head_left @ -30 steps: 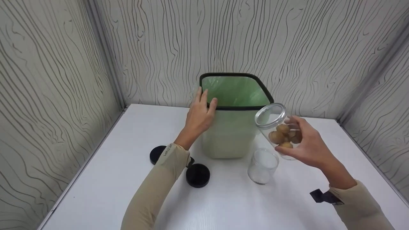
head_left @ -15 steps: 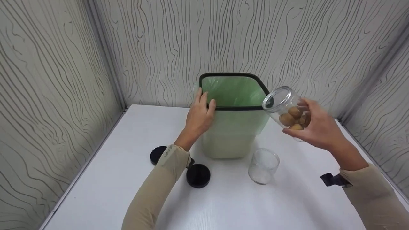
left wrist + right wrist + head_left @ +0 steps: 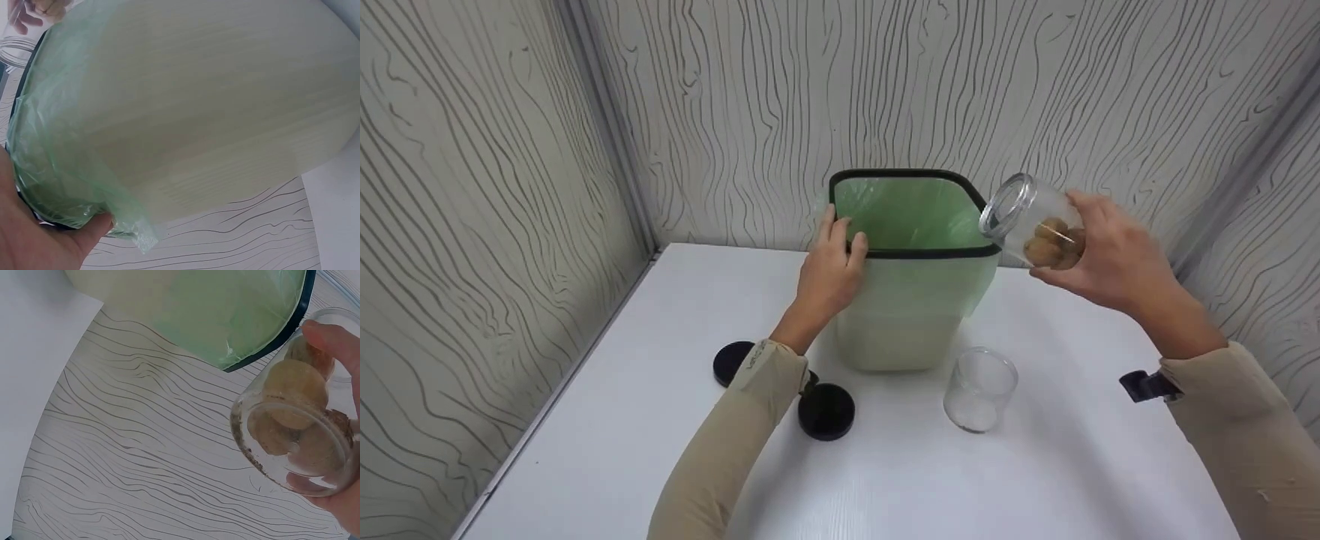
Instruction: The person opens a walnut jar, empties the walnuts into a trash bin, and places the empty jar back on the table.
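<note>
My left hand (image 3: 829, 276) grips the dark-rimmed trash bin (image 3: 896, 330) at its left front corner. In the left wrist view, its thumb lies over the green bag (image 3: 59, 146) that lines the bin and folds down outside. My right hand (image 3: 1129, 259) holds a clear lidless jar (image 3: 1046, 196) around its lower part. The jar is tilted strongly left, its mouth close to the bin's right rim. Several round brown balls (image 3: 1044, 251) lie toward the jar's base; dark crumbs cling near the bottom in the right wrist view.
A second clear jar (image 3: 981, 390) stands upright and lidless on the white table (image 3: 900, 480), right of the bin's base. Two round black lids (image 3: 826, 412) lie left of it, the farther lid (image 3: 730, 363) partly hidden by my left sleeve. A wood-grain patterned wall (image 3: 780, 112) rises behind.
My right hand has lifted the jar up and slightly to the right, and tipped it further toward the bin. The left hand and bin have stayed in place.
</note>
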